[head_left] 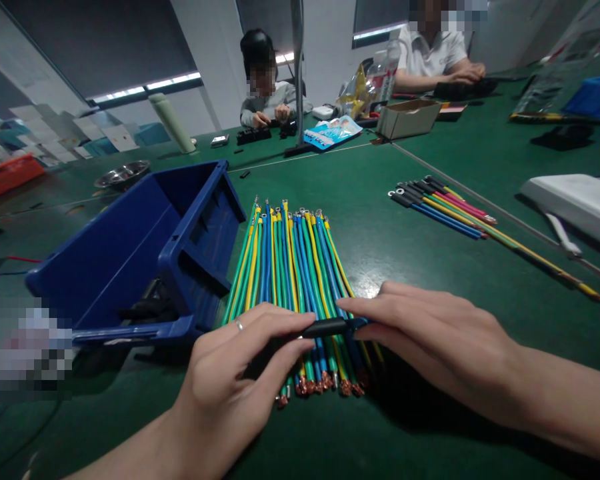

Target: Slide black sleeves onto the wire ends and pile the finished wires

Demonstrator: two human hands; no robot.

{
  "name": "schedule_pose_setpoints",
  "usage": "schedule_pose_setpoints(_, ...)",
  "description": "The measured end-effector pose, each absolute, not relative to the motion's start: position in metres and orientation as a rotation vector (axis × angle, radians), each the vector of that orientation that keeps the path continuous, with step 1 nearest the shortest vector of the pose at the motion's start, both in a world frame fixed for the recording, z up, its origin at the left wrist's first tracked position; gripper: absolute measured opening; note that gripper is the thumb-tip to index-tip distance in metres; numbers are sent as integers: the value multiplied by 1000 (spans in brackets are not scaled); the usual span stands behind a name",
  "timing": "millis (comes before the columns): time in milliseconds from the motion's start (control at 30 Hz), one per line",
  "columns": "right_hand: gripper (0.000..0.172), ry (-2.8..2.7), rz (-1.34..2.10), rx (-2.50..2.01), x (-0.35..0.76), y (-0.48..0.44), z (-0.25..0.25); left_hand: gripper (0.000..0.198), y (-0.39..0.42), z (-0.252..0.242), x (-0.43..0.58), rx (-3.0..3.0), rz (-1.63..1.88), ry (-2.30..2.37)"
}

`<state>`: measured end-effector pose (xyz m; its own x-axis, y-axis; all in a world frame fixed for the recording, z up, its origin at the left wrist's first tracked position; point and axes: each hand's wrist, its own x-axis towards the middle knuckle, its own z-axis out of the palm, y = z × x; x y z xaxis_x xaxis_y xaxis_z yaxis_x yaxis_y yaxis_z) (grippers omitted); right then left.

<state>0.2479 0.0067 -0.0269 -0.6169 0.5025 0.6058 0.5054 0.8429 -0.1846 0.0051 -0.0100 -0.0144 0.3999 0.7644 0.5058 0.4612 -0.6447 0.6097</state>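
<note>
My left hand (230, 373), with a ring on one finger, pinches one end of a short black tube (326, 327) that looks like heat-shrink sleeve. At the tube's other end, my right hand (440, 340) grips a blue wire (359, 323) between thumb and fingers. Where the wire meets the tube, my fingertips partly hide it. Beneath both hands lies a row of several blue, green and yellow wires (285, 267), with metal lugs at the far ends and bare copper strands (325, 383) at many near ends.
A blue plastic bin (115, 227) with black pieces inside stands left of the wires. Sleeved wires (440, 207) lie to the right, near a white device (575, 203). Across the green table (375, 257) are a metal bowl (123, 175), a cardboard box (409, 120) and two people working.
</note>
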Motion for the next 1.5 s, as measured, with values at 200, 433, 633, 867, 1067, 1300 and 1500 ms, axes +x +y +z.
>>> schedule_pose_setpoints(200,29,-2449,100,-692,250,8,-31,20,-3,-15,7,2217,1082,1036)
schedule_pose_setpoints(433,32,-2500,132,-700,248,5,-28,22,-4,-14,8,2105,980,1037)
schedule_pose_setpoints(633,28,-2442,80,-731,247,4,-25,19,-5,-8,8,1945,747,1208)
schedule_pose_setpoints(867,21,-2384,69,-708,245,4,-27,24,-3,-2,7,1795,620,1148)
schedule_pose_setpoints(1067,23,-2437,49,-744,246,4,-29,22,-4,-3,6,1742,599,1100)
schedule_pose_setpoints(1300,26,-2457,84,-745,246,4,-30,21,-1,-4,9,1758,603,1113)
schedule_pose_setpoints(1500,21,-2350,63,-811,247,7,-28,24,-2,-12,5,1751,630,1101)
